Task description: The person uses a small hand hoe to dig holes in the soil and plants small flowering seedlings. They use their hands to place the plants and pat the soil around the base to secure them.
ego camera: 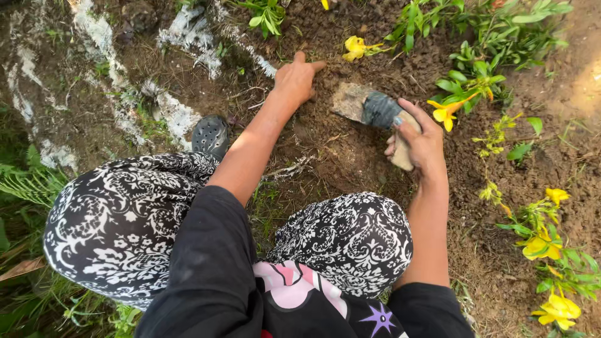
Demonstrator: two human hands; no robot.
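Two hands, left hand point(295, 80) pressing soil point(350, 156), right hand point(421, 141) gripping trowel point(369, 107) (soiled)

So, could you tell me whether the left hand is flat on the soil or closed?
Resting on the soil: the left hand lies palm down, fingers spread, holding nothing.

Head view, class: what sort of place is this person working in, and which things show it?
Most likely an outdoor garden bed. Bare brown soil lies under both hands, yellow-flowered plants edge it, and the right hand holds a short digging tool while the left hand presses the earth.
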